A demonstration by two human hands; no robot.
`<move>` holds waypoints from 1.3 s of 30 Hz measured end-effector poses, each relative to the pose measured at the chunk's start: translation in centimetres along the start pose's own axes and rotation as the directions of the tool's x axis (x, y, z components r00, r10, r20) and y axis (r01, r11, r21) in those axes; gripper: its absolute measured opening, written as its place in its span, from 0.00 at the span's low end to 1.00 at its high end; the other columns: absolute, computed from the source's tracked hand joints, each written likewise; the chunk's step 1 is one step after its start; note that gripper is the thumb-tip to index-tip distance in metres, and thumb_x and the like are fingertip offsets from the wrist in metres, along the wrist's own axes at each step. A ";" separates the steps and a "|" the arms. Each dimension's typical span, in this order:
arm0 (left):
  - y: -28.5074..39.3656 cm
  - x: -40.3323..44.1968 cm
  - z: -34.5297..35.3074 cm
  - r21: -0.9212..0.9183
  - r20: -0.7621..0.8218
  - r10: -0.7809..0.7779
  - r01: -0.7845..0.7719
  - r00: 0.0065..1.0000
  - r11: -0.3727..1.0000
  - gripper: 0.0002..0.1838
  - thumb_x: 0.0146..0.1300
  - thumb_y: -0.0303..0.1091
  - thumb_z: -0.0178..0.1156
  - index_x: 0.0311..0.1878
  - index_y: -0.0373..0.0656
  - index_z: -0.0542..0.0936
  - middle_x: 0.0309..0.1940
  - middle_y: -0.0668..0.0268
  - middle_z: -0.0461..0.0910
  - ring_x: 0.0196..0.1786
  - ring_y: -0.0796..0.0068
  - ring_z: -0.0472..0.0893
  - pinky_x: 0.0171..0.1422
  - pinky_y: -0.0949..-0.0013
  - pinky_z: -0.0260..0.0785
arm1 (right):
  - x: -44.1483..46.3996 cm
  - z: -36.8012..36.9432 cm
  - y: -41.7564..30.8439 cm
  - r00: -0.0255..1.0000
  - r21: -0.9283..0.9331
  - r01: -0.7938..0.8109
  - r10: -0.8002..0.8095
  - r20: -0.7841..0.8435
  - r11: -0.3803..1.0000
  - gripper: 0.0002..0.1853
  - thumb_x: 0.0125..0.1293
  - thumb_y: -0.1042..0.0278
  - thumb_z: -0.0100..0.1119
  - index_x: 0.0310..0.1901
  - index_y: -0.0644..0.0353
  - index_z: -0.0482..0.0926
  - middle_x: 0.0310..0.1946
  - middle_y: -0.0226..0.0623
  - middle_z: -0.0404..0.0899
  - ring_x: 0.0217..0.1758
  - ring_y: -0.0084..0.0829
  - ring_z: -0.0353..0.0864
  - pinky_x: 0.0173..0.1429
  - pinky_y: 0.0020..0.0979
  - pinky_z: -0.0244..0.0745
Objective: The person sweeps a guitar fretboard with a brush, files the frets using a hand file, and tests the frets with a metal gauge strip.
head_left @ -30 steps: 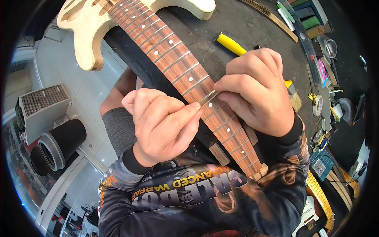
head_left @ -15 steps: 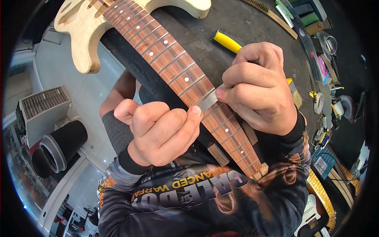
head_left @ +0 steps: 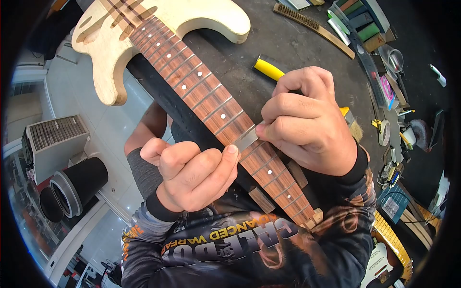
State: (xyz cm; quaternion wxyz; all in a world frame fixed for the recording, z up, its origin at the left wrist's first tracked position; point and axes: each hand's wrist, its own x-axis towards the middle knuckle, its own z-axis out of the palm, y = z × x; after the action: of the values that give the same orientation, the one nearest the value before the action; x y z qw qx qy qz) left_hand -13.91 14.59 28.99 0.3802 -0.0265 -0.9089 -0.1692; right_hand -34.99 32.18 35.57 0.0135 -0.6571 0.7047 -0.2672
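A guitar neck [head_left: 211,103] with a dark reddish fretboard, metal frets and white dots runs diagonally across the view, joined to a pale unfinished guitar body [head_left: 218,21]. Across the fretboard lies a thin flat metal blade [head_left: 246,140], parallel to the frets. My left hand [head_left: 194,174] is closed, its fingertips pinching the blade's near end. At the far end, my right hand [head_left: 309,120] grips the same blade with curled fingers. Wooden blocks [head_left: 261,200] sit on either side of the neck near the headstock end.
Beyond my right hand lies a yellow-handled tool [head_left: 269,68], partly hidden. A wire brush [head_left: 314,31] rests farther back on the dark worktop [head_left: 218,50]. A bristle brush [head_left: 355,128], tape roll [head_left: 384,133] and another guitar [head_left: 382,261] are at right. A black bin [head_left: 86,178] stands on the floor.
The whole view has shifted, so the guitar and both hands appear lower. The blade stays at about the same spot on the fretboard, still held by both hands.
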 end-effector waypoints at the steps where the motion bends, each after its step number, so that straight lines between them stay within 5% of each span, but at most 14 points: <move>1: 0.1 0.0 0.0 -0.004 -0.004 -0.004 0.004 1.000 1.000 0.13 0.53 0.37 0.80 0.43 0.49 0.97 0.35 0.83 0.81 0.52 0.73 0.73 0.68 0.48 0.52 | 0.1 -0.1 -0.1 1.000 -0.003 0.001 -0.001 0.006 1.000 0.11 0.58 0.70 0.87 0.35 0.47 0.89 0.42 0.17 0.88 0.58 0.38 0.85 0.72 0.52 0.66; 8: 0.1 1.0 -0.8 -0.239 0.138 -0.116 0.147 0.983 0.960 0.17 0.52 0.27 0.85 0.46 0.51 0.93 0.37 0.76 0.84 0.44 0.64 0.79 0.60 0.51 0.61 | -0.2 -0.9 -1.4 0.997 -0.052 -0.039 0.042 0.057 0.998 0.13 0.53 0.70 0.86 0.38 0.47 0.91 0.44 0.18 0.88 0.60 0.37 0.85 0.73 0.51 0.66; 15: -1.1 0.5 0.0 -0.162 0.063 -0.114 0.123 0.991 0.979 0.14 0.54 0.33 0.84 0.45 0.47 0.94 0.36 0.77 0.85 0.43 0.68 0.81 0.62 0.52 0.57 | -0.1 1.3 -0.5 0.997 -0.098 -0.010 0.002 -0.078 0.995 0.16 0.50 0.69 0.85 0.42 0.46 0.92 0.45 0.20 0.88 0.58 0.37 0.86 0.70 0.47 0.69; 18: -0.1 0.8 -0.7 -0.131 0.121 -0.108 0.123 0.987 0.984 0.18 0.53 0.26 0.84 0.47 0.51 0.92 0.36 0.76 0.84 0.43 0.66 0.81 0.61 0.52 0.61 | -0.5 0.8 -1.0 0.999 -0.117 -0.007 0.002 -0.043 0.993 0.15 0.50 0.68 0.85 0.42 0.45 0.93 0.43 0.19 0.88 0.57 0.36 0.86 0.69 0.47 0.68; 21: 0.2 0.8 -0.9 -0.253 0.164 -0.120 0.159 0.979 0.954 0.18 0.53 0.26 0.84 0.47 0.50 0.92 0.36 0.76 0.85 0.42 0.66 0.81 0.62 0.52 0.60 | -1.0 -0.1 -1.6 1.000 -0.109 -0.025 0.026 0.004 0.994 0.14 0.51 0.66 0.84 0.41 0.45 0.93 0.42 0.19 0.88 0.56 0.35 0.86 0.68 0.46 0.67; 39: -0.6 0.3 -0.8 -0.189 0.124 -0.137 0.159 0.983 0.969 0.20 0.53 0.25 0.84 0.51 0.49 0.93 0.37 0.75 0.85 0.42 0.66 0.81 0.60 0.52 0.61 | 0.1 1.5 -0.9 0.999 -0.063 -0.013 0.009 -0.053 0.998 0.16 0.51 0.68 0.84 0.43 0.47 0.93 0.45 0.21 0.89 0.55 0.39 0.84 0.69 0.48 0.66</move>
State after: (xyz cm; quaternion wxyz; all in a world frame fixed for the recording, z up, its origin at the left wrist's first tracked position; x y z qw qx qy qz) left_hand -13.71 13.72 29.53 0.3114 -0.0057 -0.9065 -0.2850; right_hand -33.67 31.59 34.68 -0.0243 -0.6460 0.7165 -0.2620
